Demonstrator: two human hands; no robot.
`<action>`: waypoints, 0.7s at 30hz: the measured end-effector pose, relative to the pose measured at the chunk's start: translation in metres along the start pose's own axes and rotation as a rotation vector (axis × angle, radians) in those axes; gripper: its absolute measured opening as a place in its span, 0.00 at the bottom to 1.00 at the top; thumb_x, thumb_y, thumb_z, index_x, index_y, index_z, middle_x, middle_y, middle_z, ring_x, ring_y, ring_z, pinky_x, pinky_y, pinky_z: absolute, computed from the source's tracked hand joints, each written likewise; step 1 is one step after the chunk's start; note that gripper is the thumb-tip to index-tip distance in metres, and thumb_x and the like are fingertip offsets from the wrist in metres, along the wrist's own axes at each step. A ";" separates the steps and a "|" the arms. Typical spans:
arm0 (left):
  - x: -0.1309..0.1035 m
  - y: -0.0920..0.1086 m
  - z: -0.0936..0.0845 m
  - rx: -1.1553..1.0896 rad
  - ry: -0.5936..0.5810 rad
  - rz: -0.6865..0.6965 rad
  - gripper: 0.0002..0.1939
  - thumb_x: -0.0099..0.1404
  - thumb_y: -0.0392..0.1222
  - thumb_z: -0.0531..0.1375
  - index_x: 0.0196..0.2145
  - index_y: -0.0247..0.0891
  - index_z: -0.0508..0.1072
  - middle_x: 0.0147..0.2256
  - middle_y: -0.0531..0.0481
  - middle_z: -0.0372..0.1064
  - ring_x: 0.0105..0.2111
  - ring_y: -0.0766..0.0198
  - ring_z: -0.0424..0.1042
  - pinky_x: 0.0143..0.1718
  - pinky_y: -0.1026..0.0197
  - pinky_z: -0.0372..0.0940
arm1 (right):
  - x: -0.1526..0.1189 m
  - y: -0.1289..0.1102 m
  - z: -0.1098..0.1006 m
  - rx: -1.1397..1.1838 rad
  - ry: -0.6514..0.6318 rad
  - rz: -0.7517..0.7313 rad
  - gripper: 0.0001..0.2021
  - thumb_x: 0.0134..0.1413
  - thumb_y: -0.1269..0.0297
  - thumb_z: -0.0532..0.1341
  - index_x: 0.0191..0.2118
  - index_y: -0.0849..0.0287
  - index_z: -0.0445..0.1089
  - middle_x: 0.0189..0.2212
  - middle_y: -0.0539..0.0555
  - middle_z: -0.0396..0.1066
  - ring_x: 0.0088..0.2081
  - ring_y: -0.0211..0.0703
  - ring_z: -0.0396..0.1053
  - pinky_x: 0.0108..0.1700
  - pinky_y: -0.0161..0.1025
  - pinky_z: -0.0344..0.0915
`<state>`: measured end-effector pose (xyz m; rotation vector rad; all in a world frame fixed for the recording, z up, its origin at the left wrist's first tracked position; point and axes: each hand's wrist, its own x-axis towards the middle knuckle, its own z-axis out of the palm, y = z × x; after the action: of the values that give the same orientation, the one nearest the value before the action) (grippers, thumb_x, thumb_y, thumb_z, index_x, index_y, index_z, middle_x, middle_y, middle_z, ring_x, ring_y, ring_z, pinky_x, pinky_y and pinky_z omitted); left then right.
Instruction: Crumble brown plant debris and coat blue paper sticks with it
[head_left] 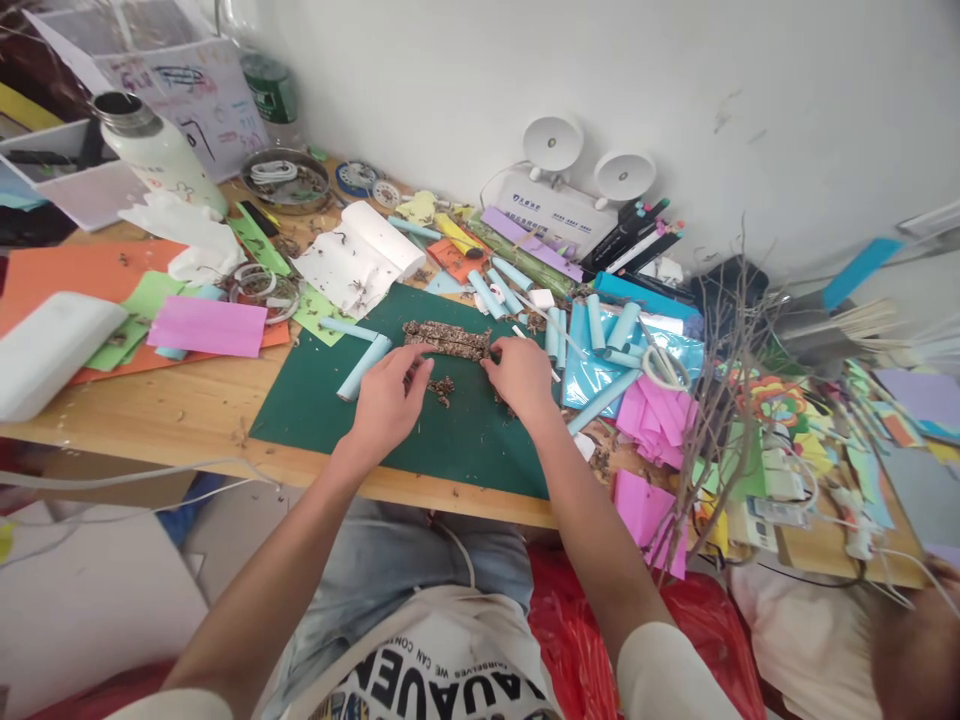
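Brown, speckled, bark-textured bundle (446,338) lies crosswise on the dark green rectangular mat (480,455), on the pale wooden table (172,405). Right hand (523,375) has its fingertips at the bundle's right end; can't tell if they pinch or just touch. Left hand (391,400) is loosely curled, thumb a little off the fingers, just below the bundle's left part; can't see anything in it. Surface looks crumbly, so I'd go light: steady the right end, spread pressure along the length, no hard pinch on one spot. Keep the small heap of dark brown crumbs (442,391) between the hands together, off the mat's edge. Watch the left elbow of pale blue paper tubes (365,367); it's near the left knuckles, easy to knock.
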<state>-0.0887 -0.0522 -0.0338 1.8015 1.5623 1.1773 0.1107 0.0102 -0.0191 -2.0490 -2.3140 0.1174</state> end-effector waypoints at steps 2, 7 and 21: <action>0.000 -0.002 -0.002 -0.001 0.010 -0.011 0.15 0.71 0.44 0.53 0.49 0.37 0.74 0.35 0.47 0.74 0.30 0.65 0.69 0.31 0.64 0.64 | -0.003 0.001 0.003 0.011 0.040 0.023 0.08 0.57 0.65 0.61 0.36 0.58 0.77 0.34 0.58 0.78 0.39 0.53 0.73 0.39 0.43 0.64; 0.001 -0.005 -0.005 0.018 0.041 -0.012 0.15 0.70 0.44 0.54 0.48 0.38 0.75 0.34 0.48 0.74 0.28 0.66 0.69 0.30 0.64 0.64 | -0.024 0.013 -0.008 0.159 0.232 0.085 0.09 0.57 0.65 0.60 0.38 0.59 0.77 0.35 0.58 0.78 0.40 0.52 0.72 0.42 0.44 0.65; -0.003 -0.007 0.025 -0.644 -0.194 -0.260 0.14 0.58 0.45 0.67 0.41 0.36 0.80 0.36 0.45 0.78 0.30 0.61 0.75 0.34 0.59 0.71 | -0.064 -0.023 0.012 0.764 0.382 -0.230 0.08 0.59 0.68 0.61 0.41 0.55 0.77 0.37 0.55 0.78 0.39 0.44 0.75 0.44 0.42 0.72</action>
<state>-0.0717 -0.0487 -0.0532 1.2089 1.0924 1.1626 0.0944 -0.0565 -0.0282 -1.2934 -1.8414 0.4682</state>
